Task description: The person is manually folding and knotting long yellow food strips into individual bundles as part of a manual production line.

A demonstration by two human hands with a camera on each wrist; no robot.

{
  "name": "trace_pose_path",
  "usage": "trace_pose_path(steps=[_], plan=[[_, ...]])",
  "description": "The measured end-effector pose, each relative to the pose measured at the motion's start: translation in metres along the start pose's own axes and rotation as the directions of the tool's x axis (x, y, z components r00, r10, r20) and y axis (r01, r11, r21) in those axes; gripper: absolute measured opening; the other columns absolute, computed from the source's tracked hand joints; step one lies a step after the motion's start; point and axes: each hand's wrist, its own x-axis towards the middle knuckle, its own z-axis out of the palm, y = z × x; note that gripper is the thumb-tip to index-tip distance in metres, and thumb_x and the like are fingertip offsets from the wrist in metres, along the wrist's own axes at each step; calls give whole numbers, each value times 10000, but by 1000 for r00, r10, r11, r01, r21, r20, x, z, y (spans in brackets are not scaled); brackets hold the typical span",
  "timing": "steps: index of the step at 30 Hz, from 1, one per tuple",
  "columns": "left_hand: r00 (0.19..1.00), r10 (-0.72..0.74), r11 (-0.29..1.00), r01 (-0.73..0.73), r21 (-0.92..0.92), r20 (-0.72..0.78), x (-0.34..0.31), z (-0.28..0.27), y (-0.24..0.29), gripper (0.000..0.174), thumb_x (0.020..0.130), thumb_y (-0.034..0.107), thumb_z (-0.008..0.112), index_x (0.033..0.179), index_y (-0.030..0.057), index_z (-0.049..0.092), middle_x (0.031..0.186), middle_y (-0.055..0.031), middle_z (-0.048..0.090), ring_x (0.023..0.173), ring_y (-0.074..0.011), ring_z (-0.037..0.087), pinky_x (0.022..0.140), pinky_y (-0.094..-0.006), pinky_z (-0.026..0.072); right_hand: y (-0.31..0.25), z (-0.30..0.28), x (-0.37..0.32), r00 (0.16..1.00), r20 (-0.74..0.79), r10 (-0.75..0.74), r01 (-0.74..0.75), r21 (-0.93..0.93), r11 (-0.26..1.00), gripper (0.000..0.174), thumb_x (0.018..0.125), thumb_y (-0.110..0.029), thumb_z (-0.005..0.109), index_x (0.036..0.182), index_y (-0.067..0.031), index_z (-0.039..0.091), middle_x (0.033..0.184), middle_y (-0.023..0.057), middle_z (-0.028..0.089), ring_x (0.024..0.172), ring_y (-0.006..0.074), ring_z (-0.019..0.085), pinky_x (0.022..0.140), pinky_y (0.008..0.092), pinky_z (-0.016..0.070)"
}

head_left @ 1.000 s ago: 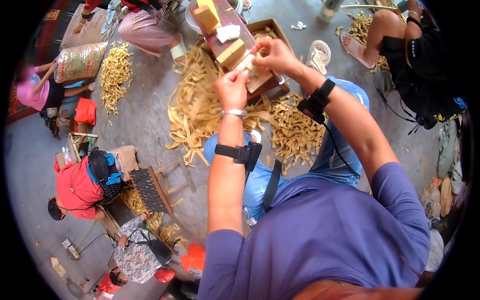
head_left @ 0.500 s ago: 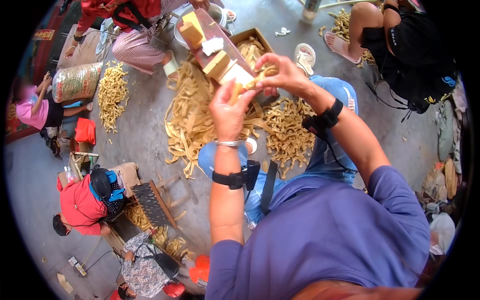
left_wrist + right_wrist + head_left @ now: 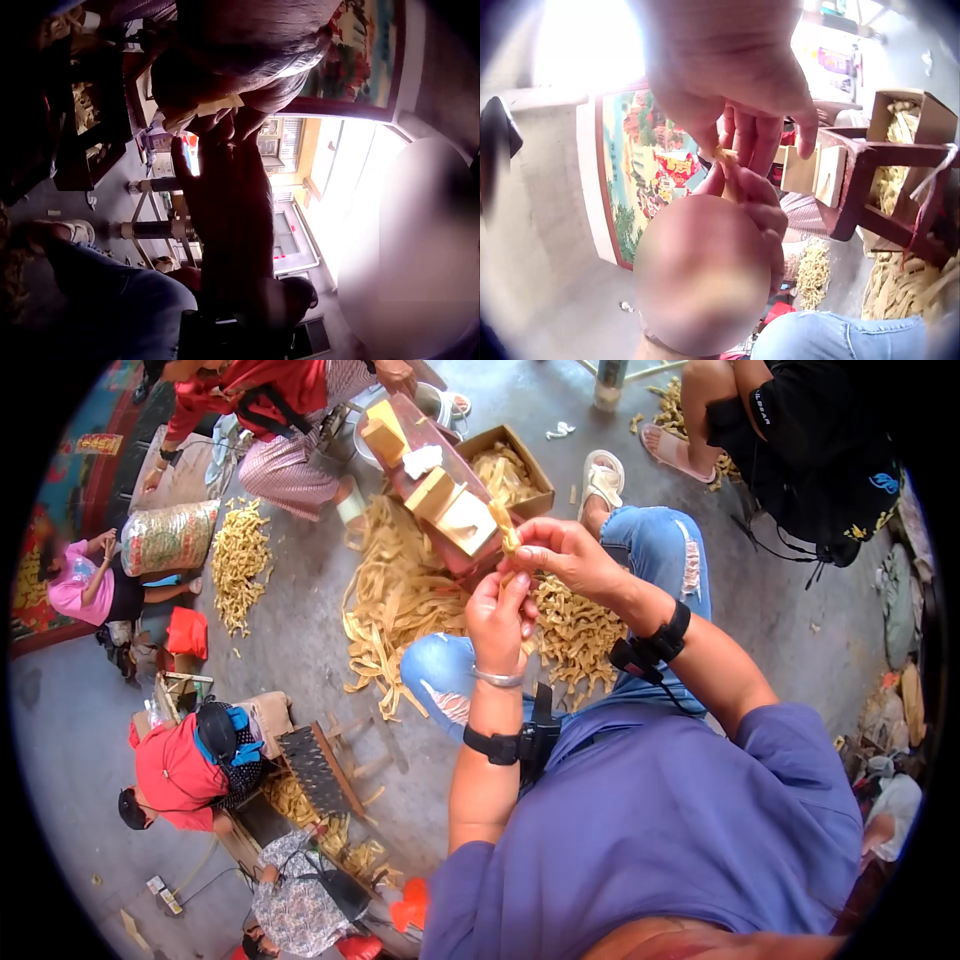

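Observation:
In the head view a yellowish-tan strip (image 3: 506, 528) stands up between the two hands, bunched at its lower part. The left hand (image 3: 498, 622) pinches its lower end, and the right hand (image 3: 572, 562) grips it just above, fingers curled. The hands nearly touch, above the near end of a dark red bench (image 3: 415, 424). The right wrist view shows the twisted strip (image 3: 726, 156) between the fingertips of both hands. In the left wrist view a pale flap of strip (image 3: 217, 106) shows at the dark, backlit fingers.
Wooden blocks (image 3: 466, 520) and a white wad (image 3: 422, 461) lie on the bench. Beside it stands a cardboard box (image 3: 540, 478) of strips. Long strips (image 3: 385, 575) and short knotted pieces (image 3: 575, 625) cover the floor near the knees. Other people sit around.
Both hands have moved from over the wooden blocks back toward the body, carrying the strip. The strip now points upward from the fingers, and the blocks are uncovered.

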Motion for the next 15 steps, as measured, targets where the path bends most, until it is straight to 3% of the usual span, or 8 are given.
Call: trace_pose_path(steps=[2,3,4,7,9,11,13,15], plan=[[991,106,987,-95,131,-77,-17,5,4,220,840,63,676,1022,40,555,773,-20,592,507,-39,482,388,-159,347,2,7,-6,987,-74,-144,127,-201,971,155,878,-98,636,1000,-3,628,894,30,657,815,78,598,708,232,492],[981,183,970,-170,176,-59,-21,5,7,312,802,27,708,1058,53,532,787,-5,580,508,-28,456,389,-154,326,0,6,-10,976,-45,-215,188,-337,922,133,874,-64,620,981,13,629,869,42,660,791,84,609,682,241,501],[957,274,946,-250,208,-98,-25,6,10,290,804,21,703,1044,51,543,801,-6,580,525,-32,460,414,-151,337,-11,10,-15,976,-17,-216,190,-415,890,143,859,-35,621,990,21,626,858,51,659,777,89,621,657,240,505],[839,503,842,-420,338,-210,-38,-3,24,213,819,13,680,1004,45,578,837,-9,582,555,-32,459,451,-145,350,-29,17,-29,998,-24,-60,50,-301,952,168,847,-2,628,1012,30,635,869,68,665,789,103,632,672,235,514],[752,593,776,-438,454,-289,-51,-22,41,147,841,20,655,976,43,600,848,-12,585,548,-15,445,428,-146,328,-33,17,-35,994,44,-101,109,-255,961,164,848,-1,629,1008,33,640,867,69,669,794,106,633,688,235,516],[802,556,754,-374,540,-219,-56,-17,59,145,810,26,688,944,25,631,859,-13,601,687,-69,508,599,-189,412,-42,18,-40,983,131,-126,156,-250,956,148,860,-8,617,998,30,655,858,67,673,790,104,629,718,233,517],[723,669,386,-539,749,176,-52,-9,67,186,772,61,721,946,24,666,808,-39,637,741,-139,566,678,-263,465,-46,20,-42,981,187,-57,108,-271,957,150,866,-32,621,998,26,661,867,58,673,784,105,629,710,234,518],[774,531,323,-560,763,343,-58,1,66,198,756,73,729,943,33,678,796,-71,643,720,-176,575,663,-285,462,-45,25,-43,978,209,-22,78,-266,961,149,868,-78,634,976,21,663,847,53,669,750,99,614,679,235,508]])
